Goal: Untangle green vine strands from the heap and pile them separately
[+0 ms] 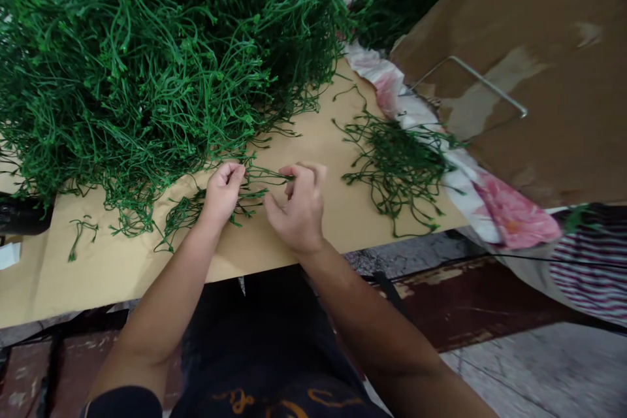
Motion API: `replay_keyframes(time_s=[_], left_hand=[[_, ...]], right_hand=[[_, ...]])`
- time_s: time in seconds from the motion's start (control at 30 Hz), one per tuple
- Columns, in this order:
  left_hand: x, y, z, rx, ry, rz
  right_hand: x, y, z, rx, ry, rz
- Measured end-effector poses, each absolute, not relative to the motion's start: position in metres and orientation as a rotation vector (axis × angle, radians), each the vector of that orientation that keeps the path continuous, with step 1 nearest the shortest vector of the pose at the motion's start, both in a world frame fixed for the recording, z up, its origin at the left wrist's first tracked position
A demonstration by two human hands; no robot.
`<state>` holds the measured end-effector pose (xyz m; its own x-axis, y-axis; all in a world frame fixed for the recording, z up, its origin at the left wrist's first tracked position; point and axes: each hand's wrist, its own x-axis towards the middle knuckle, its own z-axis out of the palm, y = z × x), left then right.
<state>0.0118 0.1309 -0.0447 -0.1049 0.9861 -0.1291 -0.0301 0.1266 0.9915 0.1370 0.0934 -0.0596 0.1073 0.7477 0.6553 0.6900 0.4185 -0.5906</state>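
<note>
My left hand (pixel 224 192) is closed in a pinch, thumb against forefinger, on thin green plastic stems (pixel 262 174) with small forked tips. These stems stretch right, reaching the forefinger of my right hand (pixel 300 209). That hand is half curled, its thumb clearly apart from the fingers, and its outer fingers are slightly blurred. Below and behind my left hand lies a small bunch of green stems (pixel 183 217), partly covered by the wrist. A huge heap of the same stems (pixel 161 72) rises just beyond both hands. To the right a loose, smaller pile of stems (pixel 404 166) rests on the cardboard.
Tan cardboard (pixel 122 287) covers the table. At right stands a large brown carton (pixel 553 65) with a metal wire handle (pixel 490 88), beside floral cloth (pixel 514 209). Striped fabric (pixel 592 261) lies at the far right. A black object (pixel 22 215) sits at the left edge.
</note>
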Motion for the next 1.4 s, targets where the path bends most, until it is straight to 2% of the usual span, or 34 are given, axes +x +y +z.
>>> replay_keyframes(time_s=[0.17, 0.47, 0.57, 0.83, 1.23, 1.4], left_hand=[[0.012, 0.129, -0.036, 0.878, 1.311, 1.128], [0.012, 0.128, -0.038, 0.895, 1.231, 1.079], [0.011, 0.127, -0.040, 0.986, 1.217, 1.069], [0.007, 0.128, -0.047, 1.103, 1.200, 1.137], [0.011, 0.132, -0.047, 1.242, 1.305, 1.078], [0.015, 0.131, -0.049, 1.209, 1.330, 1.129]], right_hand=[[0.138, 0.093, -0.054, -1.197, -1.618, -0.062], [0.132, 0.108, -0.068, -1.280, -1.852, 0.241], [0.134, 0.112, -0.067, -1.252, -1.879, 0.413], [0.148, 0.106, -0.060, -1.282, -1.905, 0.596], [0.157, 0.102, -0.050, -1.346, -1.874, 0.247], [0.145, 0.095, -0.051, -1.240, -1.878, 0.288]])
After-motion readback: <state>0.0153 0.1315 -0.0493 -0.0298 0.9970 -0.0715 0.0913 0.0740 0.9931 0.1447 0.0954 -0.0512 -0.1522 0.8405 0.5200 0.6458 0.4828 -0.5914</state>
